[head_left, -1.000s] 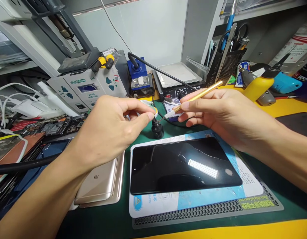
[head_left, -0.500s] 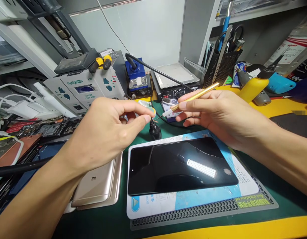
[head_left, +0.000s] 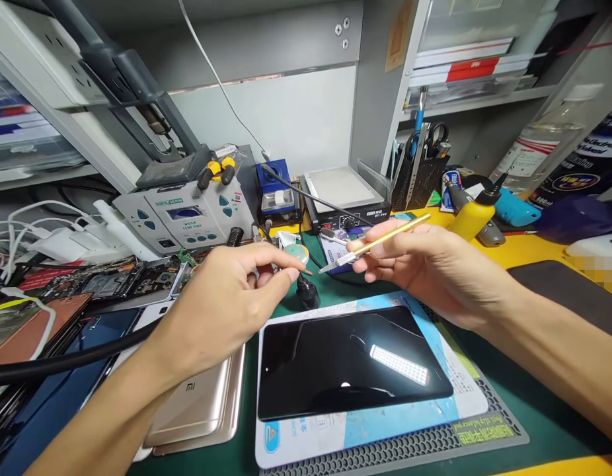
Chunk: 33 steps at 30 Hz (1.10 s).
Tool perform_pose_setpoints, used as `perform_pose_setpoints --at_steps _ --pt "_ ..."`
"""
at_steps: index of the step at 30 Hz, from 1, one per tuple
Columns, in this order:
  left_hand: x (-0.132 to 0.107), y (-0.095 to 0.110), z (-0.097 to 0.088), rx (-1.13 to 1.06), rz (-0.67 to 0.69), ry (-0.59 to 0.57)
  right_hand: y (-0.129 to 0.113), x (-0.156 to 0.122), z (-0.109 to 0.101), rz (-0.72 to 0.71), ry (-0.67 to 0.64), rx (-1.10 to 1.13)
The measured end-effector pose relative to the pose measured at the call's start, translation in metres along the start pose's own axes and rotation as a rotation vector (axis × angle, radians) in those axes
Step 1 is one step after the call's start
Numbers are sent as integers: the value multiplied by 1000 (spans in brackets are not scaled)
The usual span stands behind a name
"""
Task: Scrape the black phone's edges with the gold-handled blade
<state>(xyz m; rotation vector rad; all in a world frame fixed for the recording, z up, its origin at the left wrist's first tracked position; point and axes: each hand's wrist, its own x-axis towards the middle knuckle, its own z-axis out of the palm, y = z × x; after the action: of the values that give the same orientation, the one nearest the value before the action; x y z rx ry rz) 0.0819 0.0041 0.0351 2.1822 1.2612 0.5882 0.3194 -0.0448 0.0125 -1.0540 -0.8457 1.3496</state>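
Note:
My right hand holds a craft knife with a gold handle. Its thin blade points left, a short way from the fingertips of my left hand. Thumb and forefinger of that left hand are pinched together; anything between them is too small to make out. Below both hands a phone with a black glass screen lies face up, a ceiling lamp mirrored in it. It rests on a white and blue card, over a grey honeycomb-patterned mat.
Gold phones lie left of the card, beside stacked phone parts. A black plug-like piece stands behind the screen. Farther back are a rework station, a heating plate and a yellow bottle.
The view has tilted up, showing more shelf. The knife blade has drawn back slightly from my left fingertips, and the blade's flat side now shows. My left hand stays pinched.

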Motion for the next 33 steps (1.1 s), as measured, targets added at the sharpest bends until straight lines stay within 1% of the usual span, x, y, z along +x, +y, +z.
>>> perform_pose_setpoints --at_steps 8,15,19,22,26,30,33 --pt "-3 1 2 -58 -11 -38 -1 -1 -2 35 -23 51" --pt "-6 -1 5 -27 23 -33 -2 -2 -5 43 -55 72" --pt "-7 -1 5 -12 37 -36 -8 -5 -9 35 -83 66" --pt "-7 -1 8 10 36 -44 -19 -8 -17 35 -85 49" --pt "-8 -1 15 39 -1 -13 -33 -14 -39 59 -91 3" --pt "-6 -6 21 83 91 33 -36 -20 -61 82 -100 -46" --pt "-3 -13 24 112 131 40 -31 -22 -68 101 -104 -71"
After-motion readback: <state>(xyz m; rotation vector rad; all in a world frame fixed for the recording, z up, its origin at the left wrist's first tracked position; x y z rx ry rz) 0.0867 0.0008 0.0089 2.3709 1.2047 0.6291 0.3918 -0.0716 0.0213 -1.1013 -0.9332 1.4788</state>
